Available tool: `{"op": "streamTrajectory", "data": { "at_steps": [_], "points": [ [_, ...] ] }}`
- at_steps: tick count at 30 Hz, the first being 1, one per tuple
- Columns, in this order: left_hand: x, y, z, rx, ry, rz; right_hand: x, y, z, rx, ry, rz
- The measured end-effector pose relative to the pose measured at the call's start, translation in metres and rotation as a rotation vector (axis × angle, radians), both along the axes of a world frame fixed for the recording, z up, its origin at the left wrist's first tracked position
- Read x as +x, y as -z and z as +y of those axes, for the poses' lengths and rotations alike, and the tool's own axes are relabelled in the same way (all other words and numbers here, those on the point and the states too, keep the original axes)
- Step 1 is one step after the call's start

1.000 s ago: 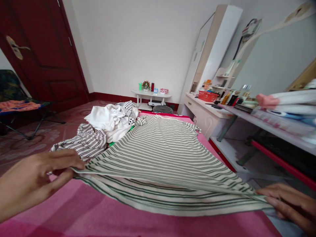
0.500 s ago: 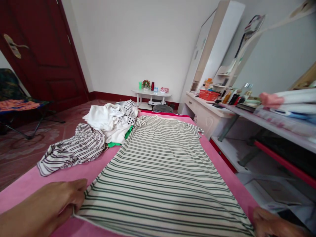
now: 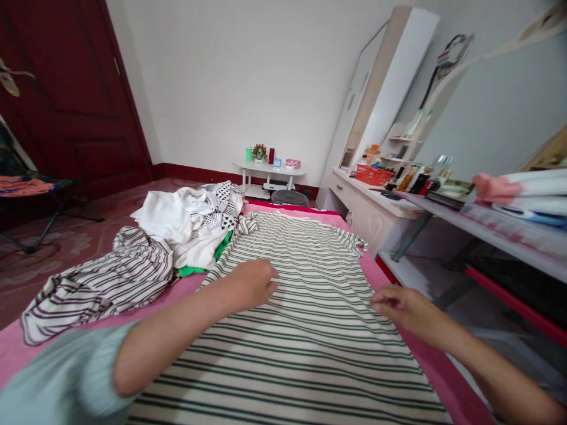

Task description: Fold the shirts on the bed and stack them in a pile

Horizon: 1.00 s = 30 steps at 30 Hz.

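A cream shirt with dark green stripes (image 3: 292,348) lies spread over the pink bed cover (image 3: 381,271), its sleeves at the far end. My left hand (image 3: 253,284) is above the middle of the shirt with bent fingers; blur and the back of the hand hide what the fingertips do. At the shirt's right edge is my right hand (image 3: 401,304), its fingers curled in together. Whether cloth is between those fingertips I cannot make out; no fabric is visibly lifted there.
Left of the shirt lie a brown-striped garment (image 3: 115,274) and a heap of white clothes (image 3: 177,215), with green cloth (image 3: 192,271) beneath. A dresser (image 3: 367,206) and a grey shelf (image 3: 487,227) stand along the right. Beyond the bed is a low white table (image 3: 270,169).
Both hands have left the near corners of the striped shirt, which they were holding. They have moved forward over it, the left one also inward to the right. The view has shifted slightly.
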<state>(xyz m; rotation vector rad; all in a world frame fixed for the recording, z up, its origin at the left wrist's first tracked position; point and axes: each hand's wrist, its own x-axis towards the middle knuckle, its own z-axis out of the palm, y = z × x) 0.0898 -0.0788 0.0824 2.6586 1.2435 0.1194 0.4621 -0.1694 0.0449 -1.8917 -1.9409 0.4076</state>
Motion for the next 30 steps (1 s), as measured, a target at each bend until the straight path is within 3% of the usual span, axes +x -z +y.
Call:
{"op": "streamTrajectory", "data": {
  "at_steps": [4, 7, 10, 13, 17, 23, 30],
  "points": [
    [0.057, 0.058, 0.043, 0.171, -0.224, -0.161, -0.007, 0.012, 0.086, 0.097, 0.037, -0.081],
    [0.065, 0.095, 0.06, 0.193, -0.347, -0.315, 0.005, 0.024, 0.137, 0.199, 0.139, -0.189],
    [0.061, 0.113, 0.07, 0.145, -0.301, -0.537, 0.011, 0.032, 0.176, 0.241, 0.199, -0.318],
    [0.057, 0.117, 0.077, 0.111, -0.264, -0.685, 0.009, 0.039, 0.203, 0.155, 0.328, -0.433],
    [0.058, 0.117, 0.08, 0.076, -0.271, -0.682, 0.005, 0.047, 0.222, -0.004, 0.485, -0.506],
    [0.054, 0.108, 0.084, 0.062, -0.288, -0.707, 0.013, 0.043, 0.232, -0.002, 0.525, -0.503],
    [0.042, 0.085, 0.088, 0.029, -0.347, -0.406, 0.034, 0.034, 0.237, 0.05, 0.595, -0.547]
  ]
}}
